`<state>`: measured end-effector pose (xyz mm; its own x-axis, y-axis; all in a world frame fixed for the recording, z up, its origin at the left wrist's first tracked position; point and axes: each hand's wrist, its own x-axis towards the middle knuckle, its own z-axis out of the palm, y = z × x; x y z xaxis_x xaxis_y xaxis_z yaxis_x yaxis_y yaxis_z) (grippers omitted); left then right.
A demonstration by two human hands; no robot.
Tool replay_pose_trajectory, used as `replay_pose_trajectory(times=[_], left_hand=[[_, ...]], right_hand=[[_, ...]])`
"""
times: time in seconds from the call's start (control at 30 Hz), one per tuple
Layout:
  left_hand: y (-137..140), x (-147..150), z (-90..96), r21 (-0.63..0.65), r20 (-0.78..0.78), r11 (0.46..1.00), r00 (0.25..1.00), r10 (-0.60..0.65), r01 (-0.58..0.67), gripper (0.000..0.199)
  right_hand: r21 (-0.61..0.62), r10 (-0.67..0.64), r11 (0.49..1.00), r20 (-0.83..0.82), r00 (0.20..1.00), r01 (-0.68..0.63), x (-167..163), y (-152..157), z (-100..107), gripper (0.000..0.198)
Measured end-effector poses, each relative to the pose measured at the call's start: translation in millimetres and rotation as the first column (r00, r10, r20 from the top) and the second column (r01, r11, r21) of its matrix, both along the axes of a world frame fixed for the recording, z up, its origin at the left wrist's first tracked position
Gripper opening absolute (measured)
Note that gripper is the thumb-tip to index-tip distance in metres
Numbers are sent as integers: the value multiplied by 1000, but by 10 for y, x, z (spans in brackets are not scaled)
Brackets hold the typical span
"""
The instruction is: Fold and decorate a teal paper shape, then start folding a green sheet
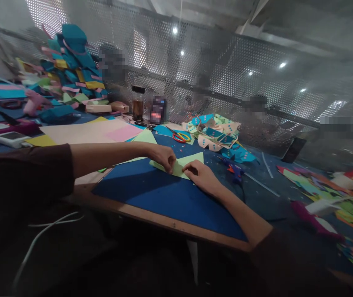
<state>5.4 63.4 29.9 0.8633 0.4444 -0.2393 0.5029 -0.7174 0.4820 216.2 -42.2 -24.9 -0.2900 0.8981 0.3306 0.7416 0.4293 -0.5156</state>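
Observation:
A sheet of light green paper (196,160) lies on the blue tabletop in front of me, its far right corner pointing away. My left hand (163,158) is closed at the sheet's left part, with thumb and fingers pinched at the paper. At the near right edge, my right hand (203,176) is closed too, its fingertips pinching that edge. The two hands are a short gap apart. Part of the sheet is hidden behind my left hand and fingers.
Scissors (181,137) with coloured handles lie beyond the sheet, near a heap of dotted paper cut-outs (215,136). A blue glue gun (234,171) is right of my right hand. Large pale paper (86,134) spreads left. A bottle (138,105) stands behind.

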Motion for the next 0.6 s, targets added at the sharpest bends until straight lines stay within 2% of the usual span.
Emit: replay_pose_trajectory(times=[0.27, 0.6], left_hand=[[26, -10, 36, -83, -41, 996, 999, 21, -24, 15], [92, -212, 87, -129, -54, 990, 997, 53, -59, 17]], right_hand=[[-13, 1, 1000, -3, 1000, -1, 14, -2, -7, 15], [-35, 3, 999, -23, 1000, -3, 3, -27, 13, 15]])
